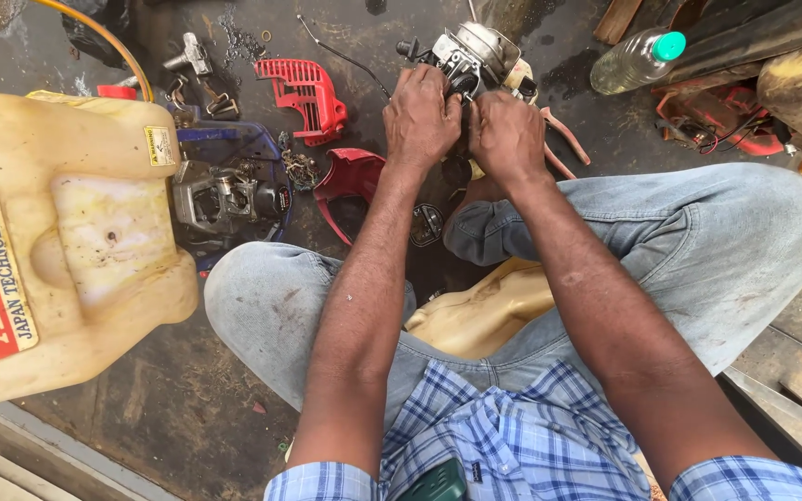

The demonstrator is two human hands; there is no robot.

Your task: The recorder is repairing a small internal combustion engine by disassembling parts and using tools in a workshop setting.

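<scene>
A small engine assembly (pixel 471 56), grey metal with a rounded silver housing, sits on the oil-stained floor (pixel 169 390) just ahead of the seated person's knees. Both hands are on its near side. The left hand (pixel 420 116) has its grip pressed together over the engine's lower left part, fingers curled down. The right hand (pixel 505 134) lies just beside it, touching it, its grip likewise closed on the engine body; what the fingertips pinch is hidden beneath the knuckles. A thin black cable (pixel 345 57) runs from the engine toward the upper left.

Left of the hands lie a red plastic grille cover (pixel 306 93) and a dark red shroud (pixel 350 181). Farther left, a second engine block (pixel 225 197) sits against a large yellowed plastic tank (pixel 76 241). A clear bottle with a green cap (pixel 638 58) lies at upper right, well apart from the hands.
</scene>
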